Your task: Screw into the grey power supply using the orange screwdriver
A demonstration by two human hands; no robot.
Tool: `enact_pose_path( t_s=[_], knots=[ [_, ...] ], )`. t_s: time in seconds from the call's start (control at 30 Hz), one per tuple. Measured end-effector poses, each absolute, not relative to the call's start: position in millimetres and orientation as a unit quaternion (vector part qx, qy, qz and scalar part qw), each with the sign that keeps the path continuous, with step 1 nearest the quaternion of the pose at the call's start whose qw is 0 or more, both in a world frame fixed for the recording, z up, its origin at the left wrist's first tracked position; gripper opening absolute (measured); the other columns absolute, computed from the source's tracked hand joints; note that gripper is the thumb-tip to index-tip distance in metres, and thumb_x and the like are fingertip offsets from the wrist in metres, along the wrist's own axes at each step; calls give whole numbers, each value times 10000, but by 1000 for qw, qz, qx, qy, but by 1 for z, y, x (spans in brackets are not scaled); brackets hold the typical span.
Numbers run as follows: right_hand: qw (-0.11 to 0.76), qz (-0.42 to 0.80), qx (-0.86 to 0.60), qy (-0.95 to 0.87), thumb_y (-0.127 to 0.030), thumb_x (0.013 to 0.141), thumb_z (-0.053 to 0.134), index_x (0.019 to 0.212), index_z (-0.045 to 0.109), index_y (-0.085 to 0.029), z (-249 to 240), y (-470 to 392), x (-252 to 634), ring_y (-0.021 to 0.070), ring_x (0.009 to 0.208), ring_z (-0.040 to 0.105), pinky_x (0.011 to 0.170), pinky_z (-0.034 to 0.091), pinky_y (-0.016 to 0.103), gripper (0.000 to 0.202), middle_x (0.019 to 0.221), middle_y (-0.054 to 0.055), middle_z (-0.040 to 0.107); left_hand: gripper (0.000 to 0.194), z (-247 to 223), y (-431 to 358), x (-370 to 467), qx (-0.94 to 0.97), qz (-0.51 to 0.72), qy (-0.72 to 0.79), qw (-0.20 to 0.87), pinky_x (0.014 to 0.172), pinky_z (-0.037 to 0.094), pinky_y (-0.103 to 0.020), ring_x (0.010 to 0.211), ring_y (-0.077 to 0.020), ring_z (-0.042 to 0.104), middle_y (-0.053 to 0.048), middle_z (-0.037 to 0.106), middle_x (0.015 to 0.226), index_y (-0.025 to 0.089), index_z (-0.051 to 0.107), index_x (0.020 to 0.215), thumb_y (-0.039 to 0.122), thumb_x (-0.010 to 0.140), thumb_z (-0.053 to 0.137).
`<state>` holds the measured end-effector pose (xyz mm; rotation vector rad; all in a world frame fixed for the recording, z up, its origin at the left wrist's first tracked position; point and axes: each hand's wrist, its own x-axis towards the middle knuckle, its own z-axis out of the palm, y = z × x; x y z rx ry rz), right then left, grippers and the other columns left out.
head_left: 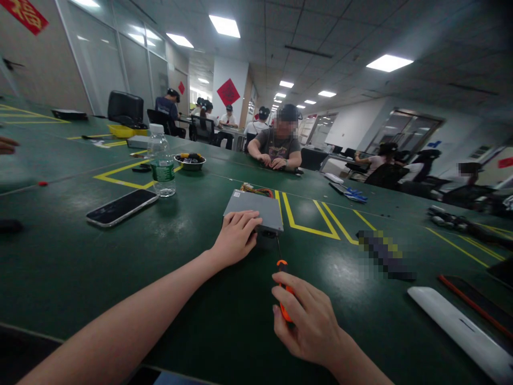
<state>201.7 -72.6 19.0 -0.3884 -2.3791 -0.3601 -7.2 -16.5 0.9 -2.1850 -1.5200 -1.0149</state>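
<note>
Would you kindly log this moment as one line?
left hand: on gray box; right hand: holding orange-handled screwdriver; tip: by gray box's near right corner, contact unclear; bottle: upright

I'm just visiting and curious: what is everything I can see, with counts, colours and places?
metal box: 1, grey, table centre
cables: several, multicoloured, behind metal box
screwdriver: 1, orange and black, right hand
bottle: 1, clear, green label, left
phone: 1, black screen, beside bottle
bowl: 1, silver, beyond bottle
tray: 1, yellow, far left
long smooth object: 1, white, near right
blurred object: 1, dark, right
tabletop: 1, green, across foreground
tape lines: several, yellow, on tabletop
chairs: several, black, background
ceiling lights: several, white, overhead
wall decorations: several, red, background
people: several, mixed clothing, around tables
other items: several, mixed, too indistinct to name
left hand: 1, bare, on metal box
right hand: 1, bare, fingers round screwdriver
</note>
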Motion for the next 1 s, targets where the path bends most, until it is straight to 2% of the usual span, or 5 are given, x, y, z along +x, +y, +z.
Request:
enact_pose_path(
  t_s=[0.17,0.37,0.7,0.87,1.0],
  knots=[
    [369,-235,-132,-889,-81,833,522,1065,572,-125,21,-67,210,132,728,618,614,478,234,242,975,139,648,313,1,-16,-7,-760,-350,-527,147,951,281,-396,1205,-209,423,-35,524,1274,243,478,1133,197,823,481],
    [393,-245,-160,-872,-202,855,574,801,612,-140,24,-68,206,124,649,604,574,461,230,90,805,95,655,311,0,-16,-8,-761,-349,-527,145,951,277,-396,1214,-209,415,-39,522,1278,239,474,1138,201,830,477],
    [327,-296,-261,-859,-60,890,377,935,618,-102,11,-86,203,156,734,634,623,511,242,249,944,144,630,329,3,-17,-6,-755,-354,-533,146,954,295,-401,1199,-216,427,-39,528,1272,241,494,1135,186,810,492],
    [332,-317,-309,-833,-145,910,424,910,613,-138,11,-89,200,156,643,615,564,492,274,190,915,126,632,331,4,-18,-6,-752,-354,-535,150,958,303,-410,1192,-223,430,-47,527,1271,236,501,1141,189,814,487],
    [340,-319,-326,-823,-167,928,357,870,601,-130,4,-92,194,182,735,631,591,516,283,253,915,142,613,324,3,-18,-6,-756,-355,-531,143,965,295,-407,1200,-220,423,-46,523,1276,233,493,1142,195,821,478]
  ],
)
